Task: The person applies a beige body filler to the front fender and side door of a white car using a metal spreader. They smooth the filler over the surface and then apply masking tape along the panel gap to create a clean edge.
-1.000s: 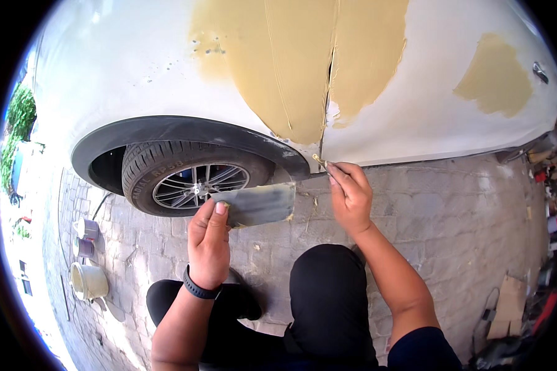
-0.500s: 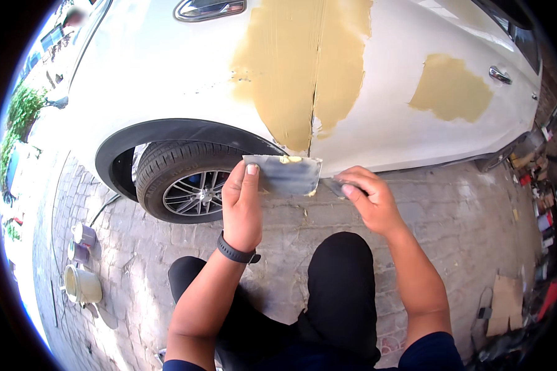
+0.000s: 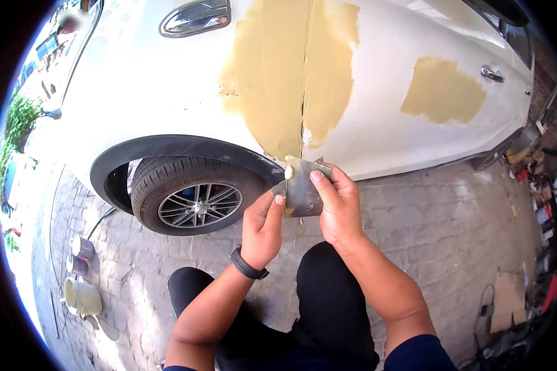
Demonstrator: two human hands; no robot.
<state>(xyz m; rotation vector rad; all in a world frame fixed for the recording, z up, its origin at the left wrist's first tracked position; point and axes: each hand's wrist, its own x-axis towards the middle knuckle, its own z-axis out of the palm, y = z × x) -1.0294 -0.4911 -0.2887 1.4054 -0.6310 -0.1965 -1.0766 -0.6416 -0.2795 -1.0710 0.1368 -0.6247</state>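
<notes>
While half a second ago the hands stood apart, from my remote seat I now see them meet near the middle. The left hand (image 3: 263, 226) pinches a grey piece (image 3: 279, 188), thumb and fingers together on it; whether that belongs to the next item I cannot tell. Just beside it, toward 3 o'clock, is the grey plate (image 3: 302, 193), a yellowish dab (image 3: 289, 172) at its 10 o'clock edge, and the right hand (image 3: 340, 210) clamps its far side, thumb on top. I judge this as filler being handled on metal rather than laid on the car (image 3: 380, 123).

Counting from the left: three containers (image 3: 90, 299) at 8 o'clock, one wheel (image 3: 198, 208) toward 9, one door handle (image 3: 195, 18) at 11, one wristband (image 3: 247, 265) at 7, one large tan patch (image 3: 272, 86) at 12, split by a seam (image 3: 303, 93), one smaller tan patch (image 3: 444, 91) at 2, a second handle (image 3: 492, 74) also at 2, and one cardboard piece (image 3: 508, 300) at 4.
</notes>
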